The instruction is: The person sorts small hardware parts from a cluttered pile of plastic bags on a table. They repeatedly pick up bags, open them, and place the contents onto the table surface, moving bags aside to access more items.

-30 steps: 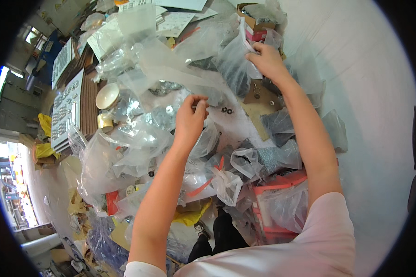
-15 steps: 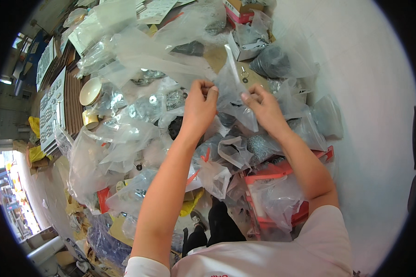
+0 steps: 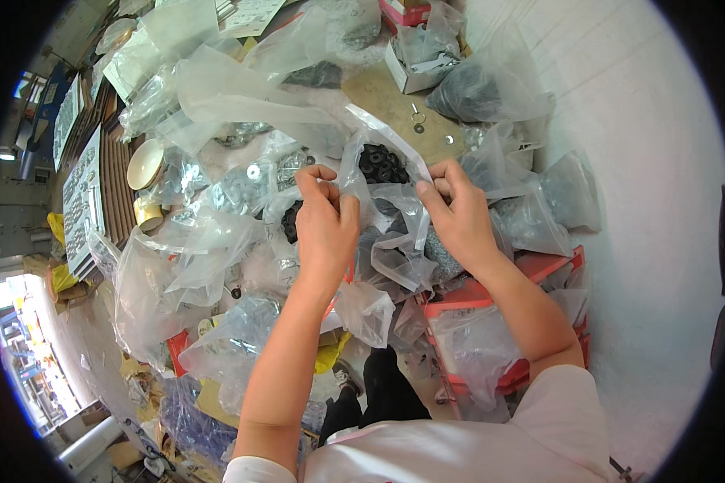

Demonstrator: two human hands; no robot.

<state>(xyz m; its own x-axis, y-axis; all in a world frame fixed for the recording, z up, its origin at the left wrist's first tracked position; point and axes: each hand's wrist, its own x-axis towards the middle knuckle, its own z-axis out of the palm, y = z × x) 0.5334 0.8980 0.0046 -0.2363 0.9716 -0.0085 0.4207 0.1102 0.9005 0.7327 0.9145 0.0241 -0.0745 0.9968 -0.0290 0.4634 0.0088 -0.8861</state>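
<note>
A clear plastic bag (image 3: 415, 217) with a whitish edge strip hangs between my hands, its mouth spread. Small black rings (image 3: 383, 163), like rubber washers, show in a heap through the opening. My right hand (image 3: 455, 205) pinches the bag's right edge between thumb and fingers. My left hand (image 3: 326, 221) has bent fingers and a raised thumb at the bag's left side, gripping the film there; the exact contact is partly hidden. Behind my left hand, more black round parts (image 3: 292, 222) peek out of another bag.
Clear bags of metal hardware (image 3: 254, 181) pile up all around. A metal ring (image 3: 418, 117) lies on a tan board (image 3: 370, 88). At the left stand a cream bowl (image 3: 145, 164) and cardboard sheets (image 3: 119, 177). A red-framed bin (image 3: 459, 302) sits near my right forearm, beside a white wall (image 3: 652, 201).
My left hand has moved left and down, away from the right. The bag's mouth has spread, bringing the black rings into sight. The view has shifted slightly.
</note>
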